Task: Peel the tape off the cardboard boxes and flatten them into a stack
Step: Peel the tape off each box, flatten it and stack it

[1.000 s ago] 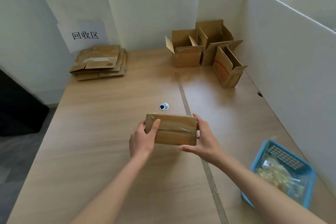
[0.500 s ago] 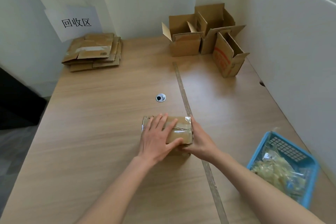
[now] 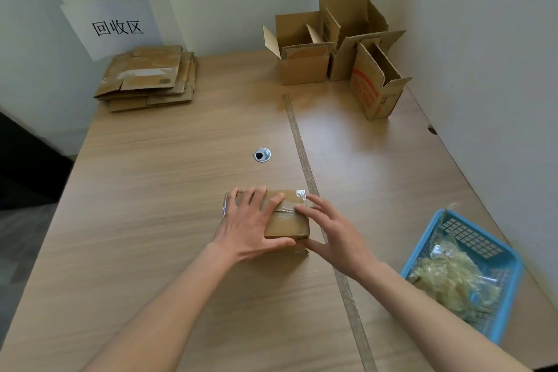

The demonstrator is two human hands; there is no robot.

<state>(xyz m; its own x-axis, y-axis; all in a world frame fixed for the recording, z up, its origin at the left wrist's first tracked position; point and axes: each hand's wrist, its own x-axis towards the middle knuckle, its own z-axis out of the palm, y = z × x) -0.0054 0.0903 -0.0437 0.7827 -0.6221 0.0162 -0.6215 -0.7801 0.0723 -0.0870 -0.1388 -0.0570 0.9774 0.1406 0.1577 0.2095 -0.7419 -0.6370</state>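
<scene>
left hand (image 3: 246, 228) flat, holding taped box (image 3: 287, 222) | right hand (image 3: 335, 232) lifted off, fingers spread

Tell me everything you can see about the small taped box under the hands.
The small taped box is brown cardboard, closed, sitting flat on the wooden table near its middle seam. Glossy clear tape runs across its top and wraps over the ends, wrinkled near the right edge. The left hand lies on top with fingers spread, thumb along the near side. The right hand touches its right end, fingertips on the tape.
</scene>
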